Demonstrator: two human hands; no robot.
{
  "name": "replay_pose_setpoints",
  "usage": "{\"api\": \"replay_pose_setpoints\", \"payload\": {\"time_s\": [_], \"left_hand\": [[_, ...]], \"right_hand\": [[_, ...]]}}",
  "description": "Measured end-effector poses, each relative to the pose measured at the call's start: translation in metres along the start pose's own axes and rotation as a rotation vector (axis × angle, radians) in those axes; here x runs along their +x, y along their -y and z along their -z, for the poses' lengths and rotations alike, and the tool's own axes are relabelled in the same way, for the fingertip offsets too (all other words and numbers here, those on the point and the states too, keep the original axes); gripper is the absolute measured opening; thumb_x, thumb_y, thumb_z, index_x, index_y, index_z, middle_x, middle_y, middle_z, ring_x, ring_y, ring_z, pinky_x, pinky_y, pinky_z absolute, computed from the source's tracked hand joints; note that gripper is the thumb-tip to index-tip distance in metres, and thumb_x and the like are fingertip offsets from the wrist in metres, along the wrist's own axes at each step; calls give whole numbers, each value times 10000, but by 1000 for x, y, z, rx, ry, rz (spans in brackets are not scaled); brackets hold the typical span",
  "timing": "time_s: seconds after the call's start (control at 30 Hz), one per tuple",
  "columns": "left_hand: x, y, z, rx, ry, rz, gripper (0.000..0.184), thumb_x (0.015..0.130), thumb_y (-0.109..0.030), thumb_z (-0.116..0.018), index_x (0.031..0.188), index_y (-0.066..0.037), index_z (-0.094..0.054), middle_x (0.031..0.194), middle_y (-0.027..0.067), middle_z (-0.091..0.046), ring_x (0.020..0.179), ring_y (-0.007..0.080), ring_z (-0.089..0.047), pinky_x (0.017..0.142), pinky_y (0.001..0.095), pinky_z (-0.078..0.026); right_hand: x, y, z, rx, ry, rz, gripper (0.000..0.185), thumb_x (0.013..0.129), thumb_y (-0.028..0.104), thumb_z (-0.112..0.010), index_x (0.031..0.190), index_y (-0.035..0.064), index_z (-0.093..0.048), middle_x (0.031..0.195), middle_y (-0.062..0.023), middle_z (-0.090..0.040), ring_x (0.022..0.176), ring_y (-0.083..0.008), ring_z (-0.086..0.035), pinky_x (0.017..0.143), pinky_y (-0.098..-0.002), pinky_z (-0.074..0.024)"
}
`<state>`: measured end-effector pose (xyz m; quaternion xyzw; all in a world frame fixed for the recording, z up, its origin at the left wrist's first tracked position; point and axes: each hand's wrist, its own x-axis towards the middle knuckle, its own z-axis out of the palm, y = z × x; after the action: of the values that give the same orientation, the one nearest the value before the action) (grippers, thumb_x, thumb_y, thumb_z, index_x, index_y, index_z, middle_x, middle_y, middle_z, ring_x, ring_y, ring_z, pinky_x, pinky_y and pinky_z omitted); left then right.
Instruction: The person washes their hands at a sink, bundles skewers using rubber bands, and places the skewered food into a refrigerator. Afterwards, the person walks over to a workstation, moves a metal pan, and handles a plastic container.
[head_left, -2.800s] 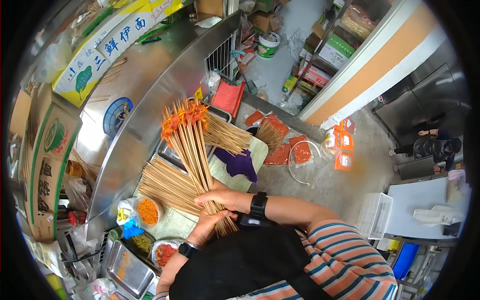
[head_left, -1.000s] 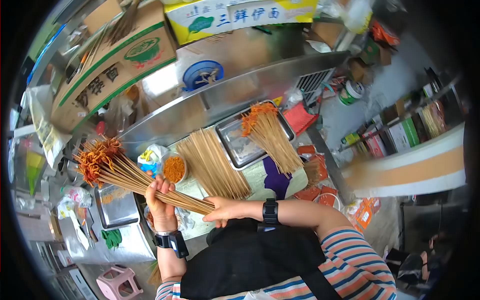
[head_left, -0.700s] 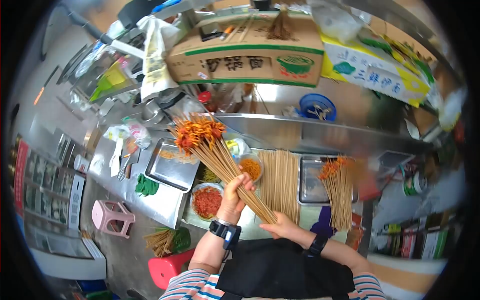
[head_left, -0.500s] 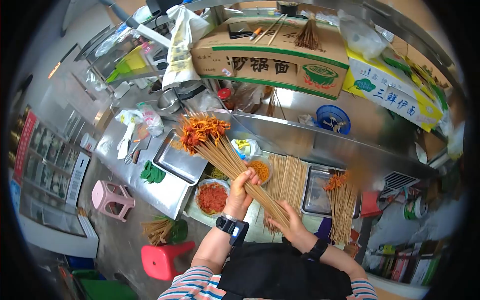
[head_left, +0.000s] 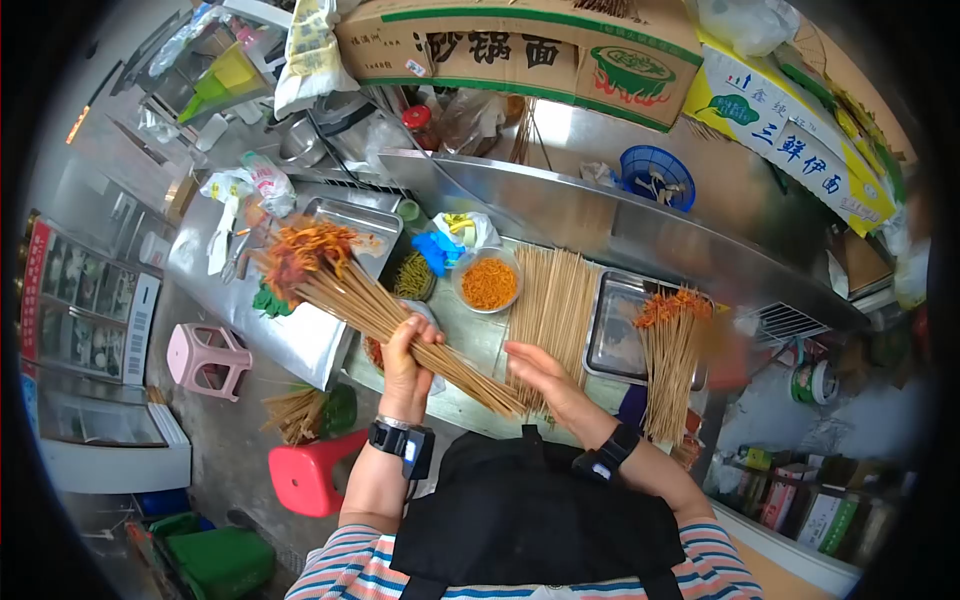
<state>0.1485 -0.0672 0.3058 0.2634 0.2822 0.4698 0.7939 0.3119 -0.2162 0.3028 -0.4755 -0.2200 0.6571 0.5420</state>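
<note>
My left hand (head_left: 405, 368) is wrapped round a thick bundle of skewers (head_left: 455, 372), held slanting above the counter. Shredded orange-red food covers their upper-left ends, slightly blurred. My right hand (head_left: 552, 385) is open beside the bare lower ends, fingers stretched and apart from the bundle. Beyond it lies a row of bare wooden sticks (head_left: 548, 300). A clear bowl of orange shreds (head_left: 489, 284) stands left of that row. More food-tipped skewers (head_left: 670, 345) rest across a metal tray (head_left: 607, 345) on the right. The bundle and my left hand mostly hide a bowl of red food (head_left: 373, 350).
Another metal tray (head_left: 385, 222) sits at the back left, near a container of green strips (head_left: 413, 275) and a blue bag (head_left: 436, 252). A steel ledge (head_left: 600, 225) runs behind the counter. Red (head_left: 300, 480) and pink (head_left: 208, 360) stools stand on the floor.
My left hand has carried the skewer bundle left and down in view. My right hand has let go of the lower ends and opened. The whole view has also shifted.
</note>
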Motion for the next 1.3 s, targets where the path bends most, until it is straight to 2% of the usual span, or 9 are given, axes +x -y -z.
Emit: {"api": "replay_pose_setpoints", "payload": {"time_s": [0.13, 0.27, 0.43, 0.5, 0.6, 0.8, 0.97, 1.1, 1.3], "left_hand": [[7, 2, 14, -127, 18, 25, 268, 834, -94, -574, 1071, -129, -453, 762, -4, -455, 677, 112, -472, 684, 311, -447], [19, -10, 34, -216, 57, 86, 339, 825, -148, -598, 1129, -137, -449, 838, 8, -486, 755, 125, -495, 759, 335, -453], [23, -22, 30, -322, 123, 186, 505, 814, -248, -644, 1259, -157, -422, 1037, 67, -585, 964, 221, -575, 994, 488, -413], [33, -21, 51, -250, -2, 228, 426, 822, -253, -651, 1190, -156, -459, 855, 30, -565, 789, 173, -564, 834, 400, -488], [53, -27, 75, -270, 52, 233, 231, 827, -180, -634, 934, -142, -432, 637, -31, -345, 544, 82, -354, 540, 241, -330], [66, -54, 102, -176, 31, 228, 249, 806, -145, -631, 892, -136, -398, 618, -23, -356, 501, 91, -363, 498, 248, -338], [58, -62, 139, -60, -64, 283, 296, 771, -121, -668, 890, -112, -398, 614, 5, -398, 483, 110, -387, 492, 262, -365], [54, -62, 152, -3, -110, 314, 327, 760, -142, -683, 870, -107, -377, 590, 2, -380, 460, 108, -389, 473, 264, -357], [52, -62, 182, -74, -162, 329, 305, 769, -74, -683, 907, -80, -411, 626, 34, -440, 493, 134, -417, 478, 278, -389]], "right_hand": [[25, -5, -30, -1024, 155, 344, 679, 757, 277, -729, 1302, 18, -417, 1241, -210, -515, 1150, -276, -526, 924, -352, -427], [55, -29, -42, -852, 162, 207, 402, 773, 186, -704, 1066, 15, -487, 845, -159, -625, 788, -272, -641, 685, -371, -484], [89, -27, -72, -866, 78, 220, 328, 773, 184, -687, 979, 20, -491, 774, -180, -613, 723, -304, -641, 632, -386, -488], [100, -19, -86, -940, 46, 185, 329, 773, 200, -679, 969, 23, -482, 756, -183, -615, 719, -333, -640, 618, -398, -489], [122, -37, -92, -864, 109, 45, 390, 788, 225, -659, 1076, 38, -474, 841, -194, -610, 788, -346, -613, 687, -407, -479], [193, -20, -69, -782, 385, -167, 514, 812, 331, -699, 1198, 47, -511, 1050, -91, -608, 969, -150, -564, 842, -307, -468], [280, 28, -17, -1249, -124, 448, 123, 869, 147, -635, 914, 41, -678, 823, -26, -663, 783, -107, -596, 724, -276, -487], [371, -4, 54, -1559, -267, 138, 143, 780, 184, -681, 861, 68, -702, 887, -147, -671, 802, -284, -648, 723, -358, -506], [435, -31, 62, -1980, -57, -342, 143, 755, 166, -649, 858, 88, -710, 909, -177, -667, 861, -318, -645, 751, -396, -509]]}}
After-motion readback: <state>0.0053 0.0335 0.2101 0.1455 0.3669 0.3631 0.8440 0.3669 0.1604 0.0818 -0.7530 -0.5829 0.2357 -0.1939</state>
